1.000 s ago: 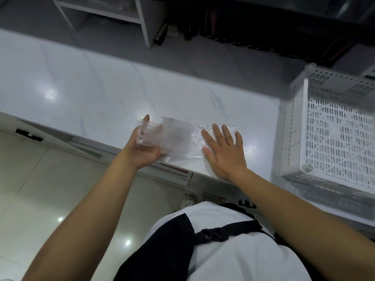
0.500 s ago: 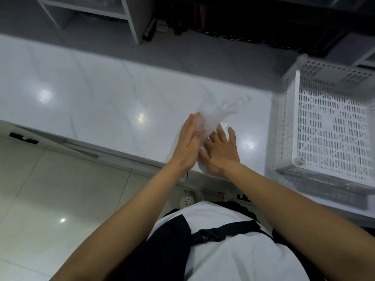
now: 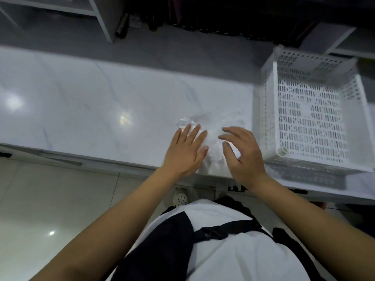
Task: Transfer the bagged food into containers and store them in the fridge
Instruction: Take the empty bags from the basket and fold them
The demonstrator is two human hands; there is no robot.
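Observation:
A clear, empty-looking plastic bag (image 3: 213, 126) lies folded on the white marble counter (image 3: 91, 110), near its front edge. My left hand (image 3: 185, 152) rests flat on the bag's left part, fingers spread. My right hand (image 3: 241, 153) hovers just over the bag's right part with its fingers curved and apart, holding nothing. No food or food container shows in this view.
A white perforated plastic basket (image 3: 312, 116) stands on the counter right of my right hand, nothing visible in it. At the back are a white shelf unit (image 3: 101, 19) and dark bottles (image 3: 203, 23). The tiled floor (image 3: 50, 199) lies below the counter edge.
My left hand folded the bag's left half over to the right, then laid it down. Both hands now sit side by side on the flattened bag; the right hand has lifted slightly.

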